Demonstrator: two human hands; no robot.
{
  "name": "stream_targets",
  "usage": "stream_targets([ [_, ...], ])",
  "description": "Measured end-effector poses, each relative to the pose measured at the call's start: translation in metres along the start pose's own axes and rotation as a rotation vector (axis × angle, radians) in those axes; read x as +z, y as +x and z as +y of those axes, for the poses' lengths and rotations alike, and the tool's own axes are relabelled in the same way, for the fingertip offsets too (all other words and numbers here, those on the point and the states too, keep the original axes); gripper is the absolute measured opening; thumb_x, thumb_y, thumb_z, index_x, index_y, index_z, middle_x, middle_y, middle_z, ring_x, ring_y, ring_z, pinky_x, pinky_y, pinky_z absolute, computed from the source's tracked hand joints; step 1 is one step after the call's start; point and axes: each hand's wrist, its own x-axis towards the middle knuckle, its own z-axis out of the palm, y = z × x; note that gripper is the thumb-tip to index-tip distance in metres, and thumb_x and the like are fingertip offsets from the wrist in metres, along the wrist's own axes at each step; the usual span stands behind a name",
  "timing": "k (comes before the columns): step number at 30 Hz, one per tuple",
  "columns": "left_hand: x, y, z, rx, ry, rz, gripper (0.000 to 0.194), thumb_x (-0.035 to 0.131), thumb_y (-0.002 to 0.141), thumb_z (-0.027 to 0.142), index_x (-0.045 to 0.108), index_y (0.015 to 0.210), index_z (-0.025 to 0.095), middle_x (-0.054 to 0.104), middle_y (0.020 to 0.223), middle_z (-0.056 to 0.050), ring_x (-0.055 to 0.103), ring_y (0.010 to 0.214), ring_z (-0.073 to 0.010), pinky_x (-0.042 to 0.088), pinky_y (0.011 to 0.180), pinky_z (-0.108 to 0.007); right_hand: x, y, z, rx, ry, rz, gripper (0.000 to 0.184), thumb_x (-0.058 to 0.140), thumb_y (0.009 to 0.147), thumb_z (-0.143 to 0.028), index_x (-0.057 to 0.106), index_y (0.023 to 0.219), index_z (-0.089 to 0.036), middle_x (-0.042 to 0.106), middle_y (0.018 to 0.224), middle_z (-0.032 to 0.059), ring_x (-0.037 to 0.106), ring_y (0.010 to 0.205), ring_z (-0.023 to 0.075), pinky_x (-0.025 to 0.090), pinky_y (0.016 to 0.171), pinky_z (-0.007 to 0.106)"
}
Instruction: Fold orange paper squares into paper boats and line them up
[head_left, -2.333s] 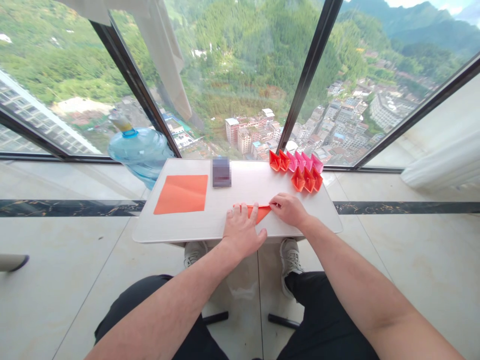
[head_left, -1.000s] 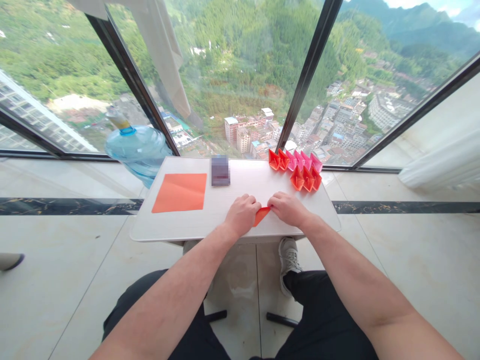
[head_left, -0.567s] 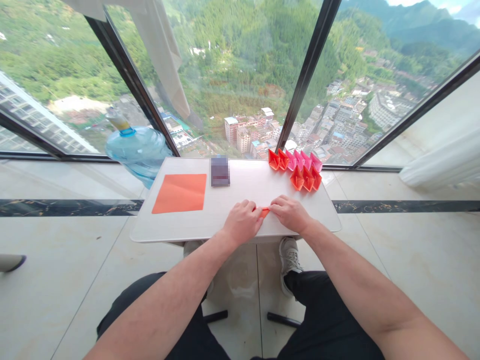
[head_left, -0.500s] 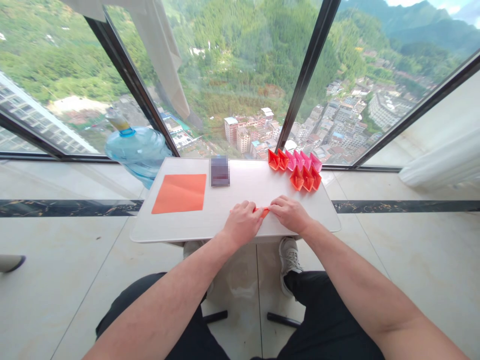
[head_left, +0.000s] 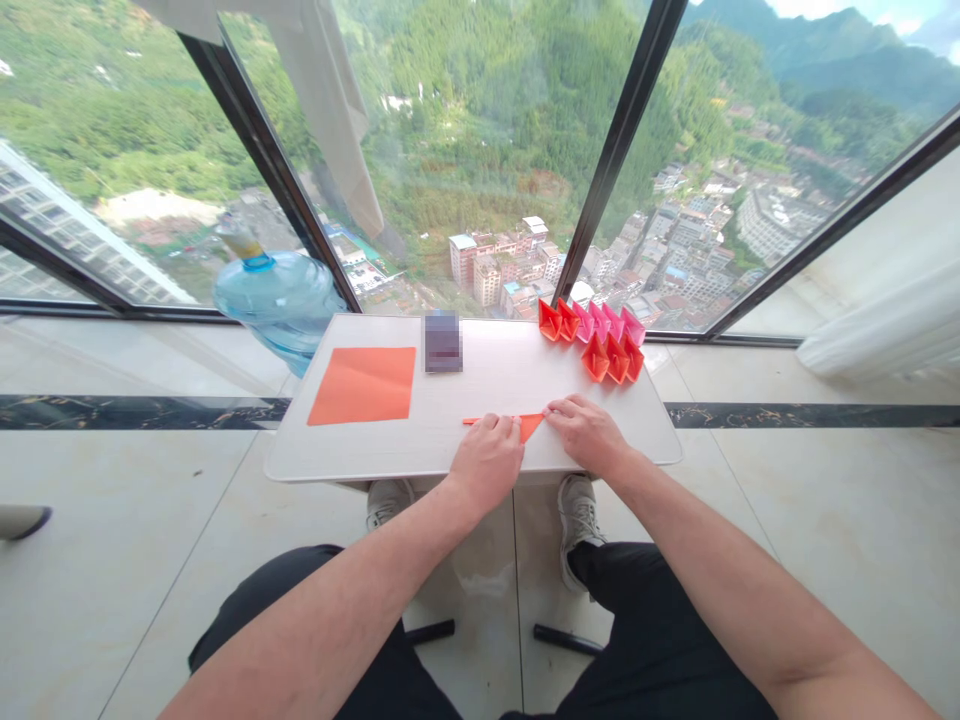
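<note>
A folded piece of orange paper (head_left: 532, 424) lies near the table's front edge, its narrow left end showing past my fingers. My left hand (head_left: 489, 455) covers its middle, fingers curled together and pressing on it. At its right tip my right hand (head_left: 583, 432) pinches the paper between thumb and fingers. Farther left an unfolded orange sheet (head_left: 363, 386) lies flat with a faint crease across it. Several folded paper boats in red-orange (head_left: 616, 358) and pink (head_left: 609, 322) stand in two rows at the back right.
The white table (head_left: 360, 455) stands by large windows. A dark rectangular object (head_left: 443, 343), blurred out, sits at its back edge. A big blue water bottle (head_left: 277, 300) stands on the floor beyond the left corner. My shoes (head_left: 580, 520) are below the front edge.
My left hand went from lying flat with spread fingers to curled on the paper. Just now it has slid slightly down and left, so more of the folded paper shows at both ends.
</note>
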Motion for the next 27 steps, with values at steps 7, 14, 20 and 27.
stream_targets([
  [7, 0.004, -0.005, -0.003, -0.083, -0.079, 0.001, 0.043, 0.039, 0.099, 0.03, 0.062, 0.126, 0.005, 0.063, 0.123, -0.02, 0.052, 0.115, -0.0299, 0.038, 0.102, -0.045, -0.002, 0.007, -0.014, 0.187, 0.028, 0.02, 0.035, 0.049, 0.088, -0.006, 0.072, 0.113, -0.016, 0.07, 0.111, 0.0103, 0.057, 0.101, 0.0242, 0.049, 0.088, 0.033],
  [14, 0.001, 0.0, -0.002, -0.102, -0.151, 0.002, 0.034, 0.042, 0.097, 0.027, 0.067, 0.117, 0.014, 0.065, 0.116, -0.015, 0.054, 0.114, -0.0281, 0.035, 0.108, -0.046, -0.002, 0.032, -0.054, 0.113, 0.041, -0.081, 0.022, 0.05, 0.094, -0.019, 0.068, 0.107, -0.016, 0.069, 0.107, 0.0113, 0.057, 0.101, 0.025, 0.041, 0.091, 0.036],
  [20, 0.002, -0.006, 0.001, -0.212, -0.139, 0.02, 0.042, 0.041, 0.098, 0.032, 0.059, 0.133, 0.017, 0.06, 0.136, -0.012, 0.045, 0.134, -0.0327, 0.03, 0.111, -0.05, -0.003, 0.032, -0.061, 0.175, 0.009, -0.125, 0.02, 0.05, 0.095, -0.019, 0.064, 0.11, -0.017, 0.068, 0.111, 0.0099, 0.055, 0.103, 0.0245, 0.038, 0.09, 0.035],
  [27, 0.004, -0.009, 0.003, -0.294, -0.077, 0.006, 0.05, 0.041, 0.098, 0.038, 0.052, 0.141, 0.016, 0.053, 0.146, -0.014, 0.043, 0.137, -0.0318, 0.032, 0.108, -0.053, -0.005, 0.035, -0.064, 0.201, -0.001, -0.161, 0.023, 0.05, 0.096, -0.022, 0.062, 0.116, -0.018, 0.066, 0.112, 0.0113, 0.053, 0.105, 0.026, 0.038, 0.087, 0.036],
])
